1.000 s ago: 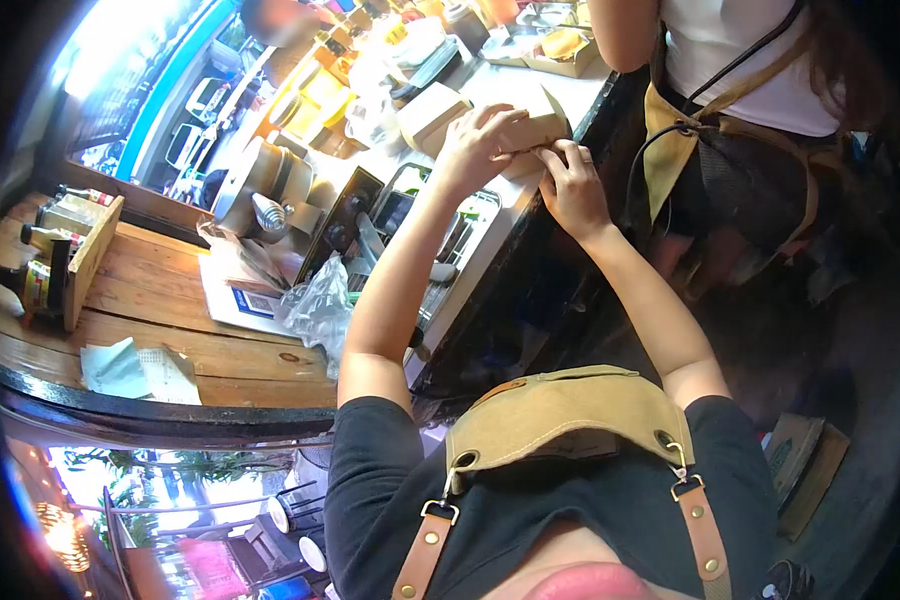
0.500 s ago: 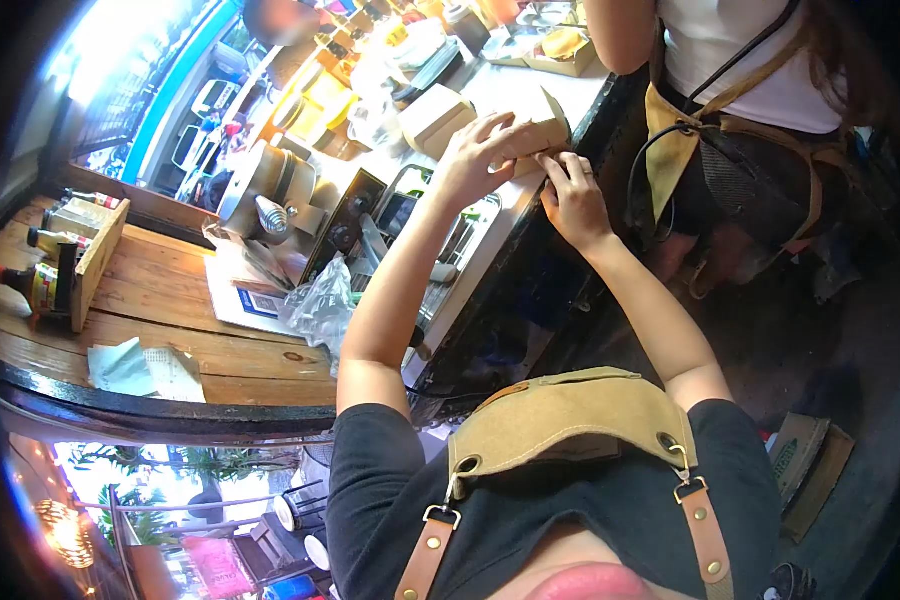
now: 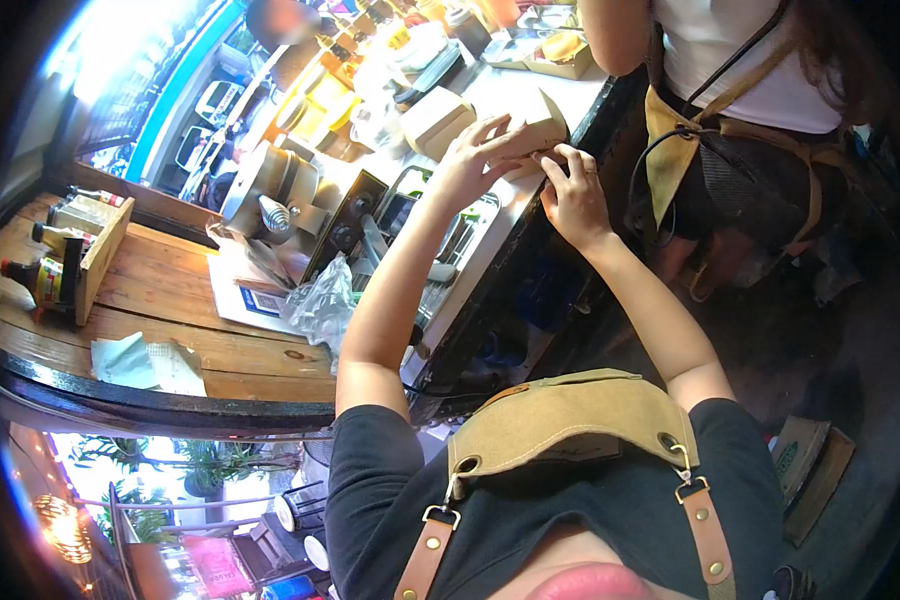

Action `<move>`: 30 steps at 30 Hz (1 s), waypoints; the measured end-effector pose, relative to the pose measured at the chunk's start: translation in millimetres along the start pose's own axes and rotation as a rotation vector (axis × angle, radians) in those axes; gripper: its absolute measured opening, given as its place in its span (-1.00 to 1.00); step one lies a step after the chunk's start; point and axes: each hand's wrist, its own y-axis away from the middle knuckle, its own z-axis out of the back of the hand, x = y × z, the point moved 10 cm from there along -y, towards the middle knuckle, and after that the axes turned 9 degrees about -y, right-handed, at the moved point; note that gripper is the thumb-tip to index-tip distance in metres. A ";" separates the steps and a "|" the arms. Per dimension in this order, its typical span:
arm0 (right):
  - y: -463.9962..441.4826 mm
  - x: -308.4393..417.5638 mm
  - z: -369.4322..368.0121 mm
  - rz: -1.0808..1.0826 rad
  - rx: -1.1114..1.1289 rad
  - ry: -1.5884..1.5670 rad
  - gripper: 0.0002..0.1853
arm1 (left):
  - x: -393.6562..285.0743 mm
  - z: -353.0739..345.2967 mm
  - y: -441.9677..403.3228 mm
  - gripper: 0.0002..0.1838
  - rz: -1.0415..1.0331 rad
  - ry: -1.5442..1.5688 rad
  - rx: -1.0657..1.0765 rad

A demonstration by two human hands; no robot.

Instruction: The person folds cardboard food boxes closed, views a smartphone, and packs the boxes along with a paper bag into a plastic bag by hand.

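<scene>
- At the bottom of the head view, a tan apron (image 3: 570, 415) with riveted leather straps crosses a dark shirt, cut off by the lower edge
- Farther up, the right hand (image 3: 577, 192), ringed on one finger, has its fingers bent and narrow at the near edge of a cardboard box (image 3: 544, 125); whether they pinch it I cannot tell
- Beside it, the left hand (image 3: 480, 158) has its fingers moderately spread against the same box, thumb lower; how firmly they hold cannot be told
- The box sits on the counter's (image 3: 464, 284) front edge, its near side partly hidden by both hands
- Just left of it, a second carton (image 3: 438, 118) shows no readable print, its near corner by the left hand
- Left of the forearm, a crumpled clear bag (image 3: 325, 300) lies by a blue-bordered card (image 3: 263, 302) with what looks like a QR code, too small to read
- On the wooden ledge, pale paper slips (image 3: 125, 361) carry faint, illegible marks, and labels on the bottles (image 3: 50, 278) cannot be made out
- At right, a co-worker's apron (image 3: 665, 160) shows, the head out of frame; a floor carton (image 3: 802, 450) bears unreadable green print
- Beyond, lettering on a pink sign (image 3: 215, 566) is blurred, as is a white car's (image 3: 218, 102) plate
</scene>
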 end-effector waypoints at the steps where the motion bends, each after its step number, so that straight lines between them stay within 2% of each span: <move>1: 1.5 -0.2 -0.4 -0.001 -0.001 0.000 -0.57 | 0.4 -0.8 0.4 -0.46 -0.001 0.000 0.001; 6: 6.6 3.5 1.4 -0.005 0.001 -0.081 -0.57 | 1.9 -1.1 3.0 -0.59 -0.018 -0.077 -0.051; 10: 8.3 1.5 7.8 -0.001 -0.016 -0.125 -0.57 | 0.9 -1.2 2.6 -0.59 0.002 -0.099 -0.030; 17: 10.4 -2.9 9.5 0.008 -0.008 -0.143 -0.56 | 1.1 7.1 -5.3 -0.70 -0.028 0.028 -0.092; 19: 11.3 -2.4 9.9 0.008 -0.015 -0.145 -0.57 | 13.8 3.7 -5.9 -0.72 0.096 0.080 -0.031; 20: 11.4 -2.4 9.2 0.006 -0.009 -0.136 -0.57 | 21.5 0.3 -6.9 -0.72 0.232 0.069 0.079; 21: 11.9 -2.7 8.8 0.004 -0.003 -0.126 -0.57 | 23.0 -0.8 -7.3 -0.72 0.231 0.067 0.080; 23: 13.4 -2.4 9.2 0.010 -0.012 -0.119 -0.53 | 14.5 4.3 -11.9 -0.71 0.080 0.042 0.000; 24: 12.5 -1.3 10.0 0.020 -0.019 -0.115 -0.48 | 17.3 3.8 -12.9 -0.71 0.082 0.038 -0.006; 26: 10.9 2.7 11.3 0.023 0.014 -0.099 -0.46 | -0.3 9.5 -14.3 -0.70 -0.125 -0.086 -0.068; 30: 4.2 5.0 1.5 0.031 0.087 -0.022 -0.42 | 8.0 0.3 -9.4 -0.51 -0.072 -0.062 0.132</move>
